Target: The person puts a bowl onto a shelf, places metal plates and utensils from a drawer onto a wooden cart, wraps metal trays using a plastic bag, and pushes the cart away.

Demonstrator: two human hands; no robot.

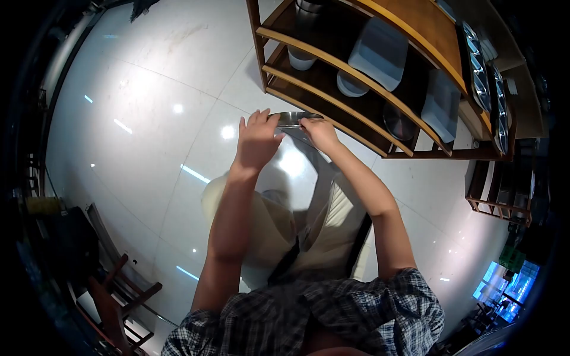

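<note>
Glossy pale tiles [148,148] are spreading across the frame's left, with wooden shelving [424,26] standing upper right. At upper centre, I am watching the right hand [320,133] clamping one end of a metal dish [289,120]; the left hand [259,140] is touching the other, its grip unclear to me.

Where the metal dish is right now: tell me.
In the head view, the metal dish is just above centre, between the left hand and right hand, close to the shelf at upper right.
</note>
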